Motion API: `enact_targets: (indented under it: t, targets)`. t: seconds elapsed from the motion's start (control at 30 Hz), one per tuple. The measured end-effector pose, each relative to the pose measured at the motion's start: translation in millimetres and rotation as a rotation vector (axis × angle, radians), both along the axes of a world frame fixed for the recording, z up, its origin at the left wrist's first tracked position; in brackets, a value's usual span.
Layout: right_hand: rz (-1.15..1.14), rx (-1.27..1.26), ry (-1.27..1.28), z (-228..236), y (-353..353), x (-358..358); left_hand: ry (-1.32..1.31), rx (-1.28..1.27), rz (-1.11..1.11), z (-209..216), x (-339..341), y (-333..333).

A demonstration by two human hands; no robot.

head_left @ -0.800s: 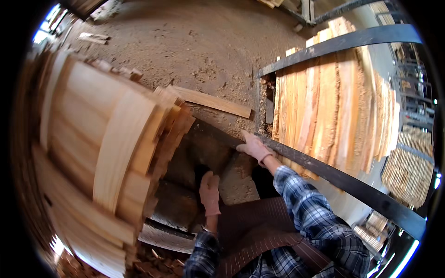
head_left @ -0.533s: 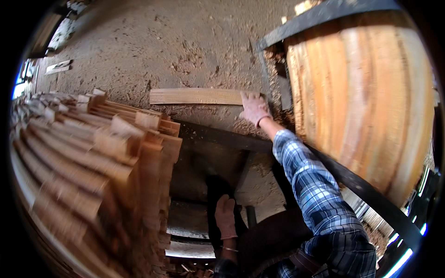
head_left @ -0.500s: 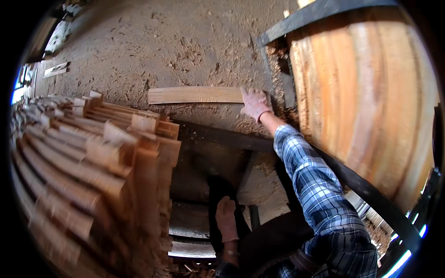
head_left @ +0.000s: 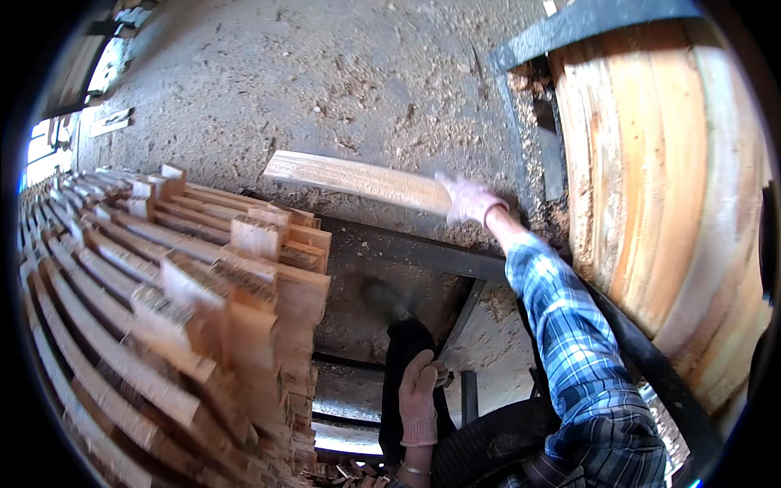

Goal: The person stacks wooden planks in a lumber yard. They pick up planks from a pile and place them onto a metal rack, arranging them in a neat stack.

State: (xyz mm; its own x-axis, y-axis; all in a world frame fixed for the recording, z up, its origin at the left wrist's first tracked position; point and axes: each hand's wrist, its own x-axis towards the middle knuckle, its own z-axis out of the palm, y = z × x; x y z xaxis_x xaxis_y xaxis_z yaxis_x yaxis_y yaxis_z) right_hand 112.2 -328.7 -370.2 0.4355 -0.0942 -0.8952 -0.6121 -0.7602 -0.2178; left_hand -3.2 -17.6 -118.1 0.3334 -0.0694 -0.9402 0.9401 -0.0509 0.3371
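A narrow pale wooden board point(head_left: 358, 179) lies slantwise beyond the dark metal frame, its far left end on or just over the dusty surface. My right hand point(head_left: 472, 202), in a light pinkish glove, is closed on the board's right end, with the arm stretched forward. Low in the view, my left hand point(head_left: 419, 398), also gloved, hangs beside my dark-trousered leg. Its fingers are loosely extended, and nothing shows in them.
Stacked wooden strips point(head_left: 146, 252) with crosswise spacer pieces rise at the left. Wide boards point(head_left: 651, 179) fill the right side, behind a dark metal bar point(head_left: 594, 28). A dark beam point(head_left: 407, 248) crosses in front of me. Wood shavings point(head_left: 350, 106) litter the grey surface.
My right hand has closed on the board's end, and the board has turned from level to slanting, right end nearer me. My view has shifted slightly left.
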Motion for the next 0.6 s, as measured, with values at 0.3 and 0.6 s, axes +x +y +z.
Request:
enact_targets:
  t: [0.3,0.6]
  targets:
    - [-1.223,0.984,-0.11,237.4,77.1,-126.8,-0.089,-0.049,-0.083,-4.5,-17.3,3.5]
    - [-0.94,0.771,-0.433,456.8,109.9,-201.9,-0.515,0.023,-0.221,202.0,27.0,-103.9]
